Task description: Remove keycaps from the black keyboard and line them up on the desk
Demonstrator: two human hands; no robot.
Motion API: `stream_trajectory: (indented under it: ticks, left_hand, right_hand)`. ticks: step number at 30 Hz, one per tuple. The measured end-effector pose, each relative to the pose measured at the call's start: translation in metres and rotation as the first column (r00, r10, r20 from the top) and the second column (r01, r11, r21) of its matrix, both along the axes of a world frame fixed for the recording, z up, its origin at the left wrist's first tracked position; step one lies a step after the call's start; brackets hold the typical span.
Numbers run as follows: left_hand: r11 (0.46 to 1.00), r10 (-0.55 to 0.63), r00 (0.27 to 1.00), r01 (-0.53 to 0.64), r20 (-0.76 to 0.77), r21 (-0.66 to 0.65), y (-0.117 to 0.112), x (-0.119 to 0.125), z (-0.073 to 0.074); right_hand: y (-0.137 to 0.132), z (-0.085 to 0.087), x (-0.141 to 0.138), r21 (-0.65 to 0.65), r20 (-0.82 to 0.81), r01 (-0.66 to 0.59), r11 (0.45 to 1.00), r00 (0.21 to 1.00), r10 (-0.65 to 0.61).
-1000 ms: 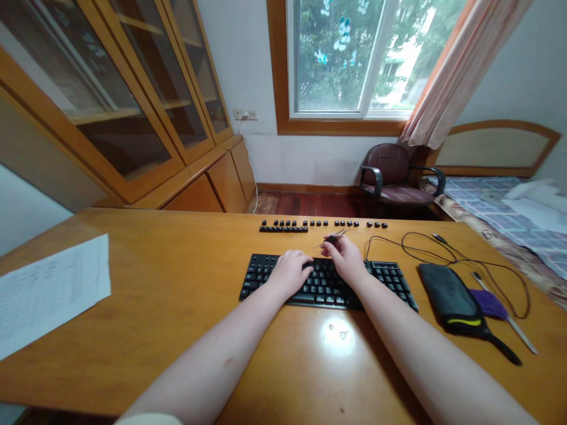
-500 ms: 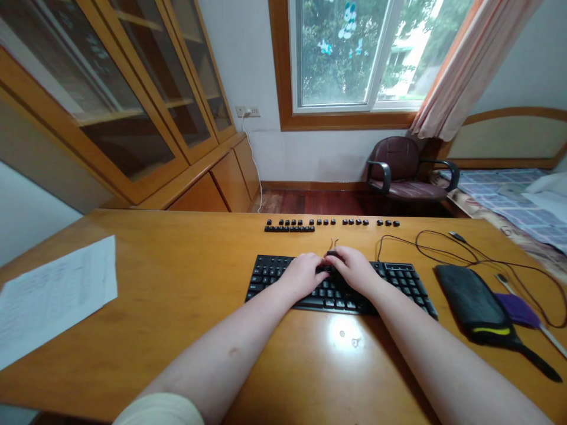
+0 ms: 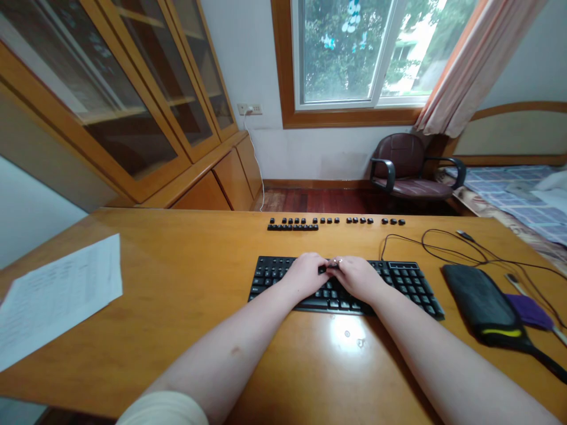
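Note:
A black keyboard (image 3: 328, 303) lies on the wooden desk in front of me. My right hand (image 3: 358, 277) is closed above its middle, holding a small keycap puller (image 3: 335, 263) with metal wires, mostly covered by the fingers. Close against it, my left hand (image 3: 306, 273) has its fingers bent together at the puller. Whatever sits between the left fingertips is hidden. Toward the desk's far edge, loose black keycaps form one tight row (image 3: 293, 227) and a spaced row (image 3: 329, 220) behind it.
To the right lie a dark brush-like tool (image 3: 482, 304) with a yellow stripe, a purple cloth (image 3: 529, 311) and the looped keyboard cable (image 3: 447, 248). Printed paper (image 3: 66, 295) rests at the left. Beyond the desk are a chair (image 3: 401, 162) and glass-fronted cabinets (image 3: 146, 94).
The puller's wire prongs, pointing up and away before, are now down between the fingers. My hands have drawn closer together. The view has shifted slightly.

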State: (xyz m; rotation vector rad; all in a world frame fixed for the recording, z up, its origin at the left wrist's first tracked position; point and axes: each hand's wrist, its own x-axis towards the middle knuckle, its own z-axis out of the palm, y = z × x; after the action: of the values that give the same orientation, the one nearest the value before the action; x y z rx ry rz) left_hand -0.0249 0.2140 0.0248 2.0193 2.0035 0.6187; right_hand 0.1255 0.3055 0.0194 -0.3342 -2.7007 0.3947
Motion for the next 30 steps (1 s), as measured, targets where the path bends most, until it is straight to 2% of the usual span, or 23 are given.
stream_trajectory:
  ticks: [5, 8, 13, 17, 20, 22, 26, 30]
  left_hand:
    - [0.997, 0.074, 0.997, -0.074, -0.006, -0.001, -0.001, 0.003, -0.002]
    - [0.996, 0.084, 0.996, -0.084, 0.001, -0.001, 0.000, 0.004, -0.003]
    - [0.994, 0.104, 0.992, -0.102, 0.069, -0.027, 0.001, 0.004, 0.000]
    - [0.993, 0.117, 0.983, -0.115, 0.140, -0.025, -0.001, 0.006, 0.003]
    - [0.991, 0.123, 0.970, -0.132, 0.208, 0.029, -0.003, 0.006, 0.004]
    - [0.986, 0.120, 0.954, -0.147, 0.274, 0.080, -0.005, 0.006, 0.005]
    - [0.973, 0.126, 0.932, -0.182, 0.341, 0.140, -0.005, 0.004, 0.005]
    - [0.962, 0.150, 0.920, -0.220, 0.362, 0.160, -0.005, 0.003, 0.004]
  right_hand:
    - [0.000, -0.007, -0.001, -0.012, -0.019, 0.136, 0.991, 0.991, -0.136]
    - [0.000, -0.005, -0.003, -0.084, -0.012, 0.213, 0.974, 0.977, -0.214]
    - [0.000, 0.001, -0.002, -0.201, -0.051, 0.265, 0.943, 0.959, -0.280]
    - [0.000, 0.004, 0.002, -0.235, -0.144, 0.210, 0.949, 0.958, -0.247]
    - [0.002, 0.003, 0.004, -0.302, -0.235, 0.147, 0.942, 0.946, -0.223]
    - [0.005, 0.001, 0.004, -0.403, -0.280, 0.146, 0.903, 0.920, -0.274]
    - [0.008, -0.002, 0.002, -0.602, -0.313, 0.114, 0.791, 0.877, -0.365]
    - [0.006, 0.002, 0.000, -0.675, -0.288, 0.097, 0.731, 0.878, -0.383]
